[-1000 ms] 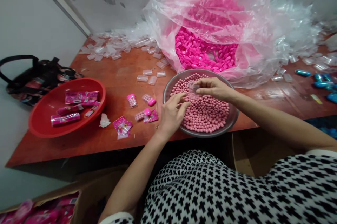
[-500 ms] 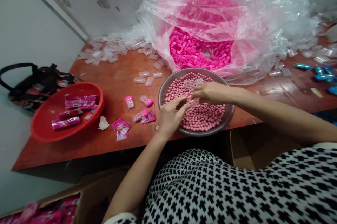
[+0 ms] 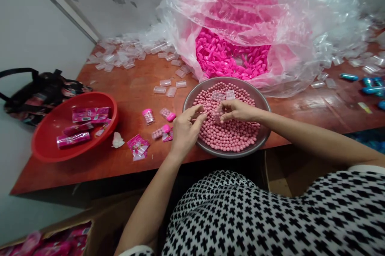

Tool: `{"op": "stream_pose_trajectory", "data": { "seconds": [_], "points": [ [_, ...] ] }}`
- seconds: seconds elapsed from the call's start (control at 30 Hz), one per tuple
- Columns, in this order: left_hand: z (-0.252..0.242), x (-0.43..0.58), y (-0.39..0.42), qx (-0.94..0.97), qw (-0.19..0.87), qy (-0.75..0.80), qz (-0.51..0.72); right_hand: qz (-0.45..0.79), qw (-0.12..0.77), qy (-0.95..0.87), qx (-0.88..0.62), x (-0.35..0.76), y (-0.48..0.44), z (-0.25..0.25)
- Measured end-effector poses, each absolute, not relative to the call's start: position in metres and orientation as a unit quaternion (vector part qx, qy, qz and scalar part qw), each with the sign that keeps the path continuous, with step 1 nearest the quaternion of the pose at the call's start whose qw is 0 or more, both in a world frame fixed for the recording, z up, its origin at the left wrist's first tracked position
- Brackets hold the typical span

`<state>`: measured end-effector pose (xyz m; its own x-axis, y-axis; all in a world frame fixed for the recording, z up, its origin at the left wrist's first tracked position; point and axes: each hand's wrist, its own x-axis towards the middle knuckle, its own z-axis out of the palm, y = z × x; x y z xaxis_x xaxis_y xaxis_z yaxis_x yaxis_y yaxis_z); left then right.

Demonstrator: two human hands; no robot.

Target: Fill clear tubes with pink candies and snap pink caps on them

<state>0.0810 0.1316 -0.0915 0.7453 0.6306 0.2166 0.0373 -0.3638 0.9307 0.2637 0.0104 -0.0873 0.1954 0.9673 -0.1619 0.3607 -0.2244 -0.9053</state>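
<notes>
My left hand (image 3: 187,128) is over the left rim of a grey bowl (image 3: 264,138), its thumb and fingers curved and apart with nothing visible between them. The bowl is full of pink beads (image 3: 231,138). Above the beads, my right hand (image 3: 237,111) pinches a small clear plastic container (image 3: 218,115). Two more clear containers rest on the beads behind it, one of them (image 3: 230,94) near my right fingers. Left of the bowl, an upright bead-filled container with a pink cap (image 3: 148,116) stands near two lying ones (image 3: 167,114).
Behind the bowl, a large plastic bag (image 3: 288,63) holds pink caps (image 3: 216,53). Clear containers (image 3: 120,53) lie along the wall. On the left are a red basin (image 3: 45,140) with pink packets, a dark bag (image 3: 30,95) and pink wrappers (image 3: 138,146). Blue containers (image 3: 373,85) lie right.
My hands have moved apart. The left has drawn back left to the bowl's rim, its fingertips parted; the right still holds a clear container. The view has shifted slightly.
</notes>
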Motion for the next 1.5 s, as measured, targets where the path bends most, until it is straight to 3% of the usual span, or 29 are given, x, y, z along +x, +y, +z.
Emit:
{"op": "stream_pose_trajectory", "data": {
  "seconds": [0.1, 0.2, 0.37, 0.5, 0.67, 0.93, 1.03, 1.13, 1.33, 1.5],
  "points": [
    [-0.089, 0.088, 0.125, 0.776, 0.551, 0.189, 0.244, 0.477, 0.501, -0.404, -0.599, 0.258, 0.005, -0.083],
    [-0.090, 0.094, 0.120, 0.758, 0.590, 0.163, 0.225, 0.478, 0.543, -0.386, -0.573, 0.249, 0.005, -0.081],
    [-0.091, 0.098, 0.122, 0.705, 0.655, 0.176, 0.209, 0.368, 0.511, -0.501, -0.594, 0.257, 0.003, -0.071],
    [-0.088, 0.099, 0.124, 0.662, 0.703, 0.184, 0.183, 0.276, 0.437, -0.628, -0.582, 0.274, 0.000, -0.058],
    [-0.084, 0.102, 0.122, 0.616, 0.752, 0.178, 0.155, 0.227, 0.379, -0.679, -0.586, 0.277, 0.001, -0.053],
    [-0.088, 0.102, 0.123, 0.631, 0.717, 0.184, 0.233, 0.374, 0.480, -0.536, -0.585, 0.287, 0.001, -0.055],
    [-0.090, 0.102, 0.123, 0.664, 0.691, 0.178, 0.224, 0.315, 0.519, -0.453, -0.652, 0.331, 0.006, -0.061],
    [-0.091, 0.102, 0.124, 0.652, 0.699, 0.182, 0.230, 0.160, 0.463, -0.400, -0.775, 0.392, 0.013, -0.073],
    [-0.088, 0.099, 0.126, 0.635, 0.717, 0.193, 0.211, -0.001, 0.182, -0.290, -0.940, 0.483, 0.032, -0.090],
    [-0.086, 0.099, 0.125, 0.590, 0.750, 0.198, 0.223, -0.018, 0.153, -0.279, -0.948, 0.509, 0.071, -0.100]
  ]
}}
